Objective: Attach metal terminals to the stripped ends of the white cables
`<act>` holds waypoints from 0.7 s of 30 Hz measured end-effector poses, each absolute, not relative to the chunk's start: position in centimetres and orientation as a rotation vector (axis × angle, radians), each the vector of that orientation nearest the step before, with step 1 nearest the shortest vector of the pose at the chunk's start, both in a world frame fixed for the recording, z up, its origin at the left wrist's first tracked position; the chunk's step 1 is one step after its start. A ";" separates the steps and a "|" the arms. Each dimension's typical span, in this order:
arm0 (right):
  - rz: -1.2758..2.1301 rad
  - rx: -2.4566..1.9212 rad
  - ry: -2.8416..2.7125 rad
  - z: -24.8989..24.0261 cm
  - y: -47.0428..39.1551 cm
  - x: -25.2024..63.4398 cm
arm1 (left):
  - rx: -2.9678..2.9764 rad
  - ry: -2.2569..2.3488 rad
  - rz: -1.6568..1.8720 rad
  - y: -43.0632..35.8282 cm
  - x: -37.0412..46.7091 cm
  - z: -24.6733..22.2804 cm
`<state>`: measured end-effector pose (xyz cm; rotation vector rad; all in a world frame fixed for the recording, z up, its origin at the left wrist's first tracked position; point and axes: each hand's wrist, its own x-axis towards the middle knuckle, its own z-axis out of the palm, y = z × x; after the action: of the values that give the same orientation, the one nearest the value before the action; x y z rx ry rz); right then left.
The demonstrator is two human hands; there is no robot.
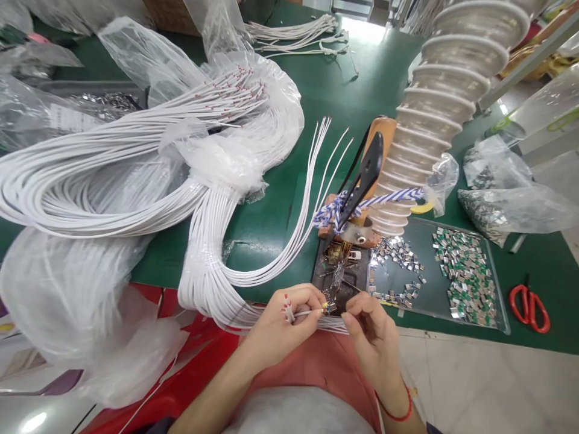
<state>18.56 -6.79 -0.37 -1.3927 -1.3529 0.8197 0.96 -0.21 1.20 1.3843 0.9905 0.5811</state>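
Note:
My left hand (283, 328) is closed around several white cables (287, 308), their red-tipped ends poking up between the fingers. One cable runs forward to the fingertips, beside a small metal piece (331, 307) at the front edge of a dark soldering stand (319, 271). My right hand (375, 331) is just right of it, thumb and fingers pinched; what they hold, if anything, is too small to make out. Above the stand, a black handle (368, 172) is tied with blue-and-white striped cloth (335, 211).
A large bundle of white cables (203, 241) with plastic wrap lies left. A ribbed clear hose (434, 108) rises behind the stand. Right of it, a tray (427, 271) holds loose metal connectors (468, 274). Red-handled scissors (529, 307) and bagged parts (486, 211) lie farther right.

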 end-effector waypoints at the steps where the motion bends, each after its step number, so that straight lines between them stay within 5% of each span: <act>1: 0.832 -1.403 -1.388 -0.2 -7.0 18.6 | 1.380 0.979 0.580 -0.4 0.9 1.2; 15: 1.156 -1.221 -1.311 0.2 -8.1 18.8 | 1.284 0.743 0.432 -2.9 0.2 1.2; 21: 1.040 -1.231 -1.499 0.7 -8.4 20.5 | 1.472 0.785 0.488 -3.1 0.4 1.4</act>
<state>20.46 -8.43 0.69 -1.2313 -1.4987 1.0399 0.36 -3.10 1.43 1.4718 0.7850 0.4884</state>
